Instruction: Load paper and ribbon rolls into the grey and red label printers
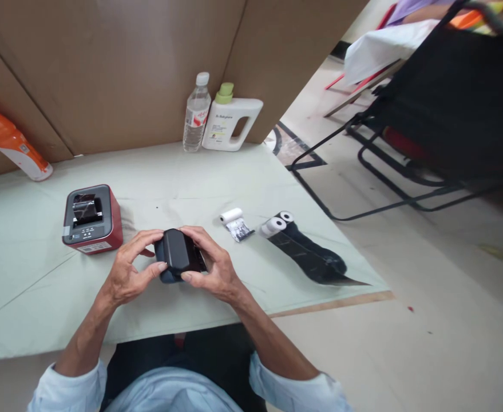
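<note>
Here: black device [179, 252] between left fingers [146, 237], right fingers [204, 239].

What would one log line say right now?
left hand: holding black device | right hand: holding it too | left side: red-and-black machine | right side: white rolls

Partition [139, 68]: brown panels, standing along the table's far edge; dark seams between them.
Table [28, 292]: pale green covering, faintly creased; brown edge strip exposed along the near side, at right.
Floor [440, 355]: pale, smooth; dark-bordered inlay [290, 143] near the table's far right corner.
Folding chair [457, 97]: right of table; black fabric, black tubular frame.
Beyond chair: white cloth [380, 51], hanging; red bars below.
Light: soft, slight sheen on partition.
</note>
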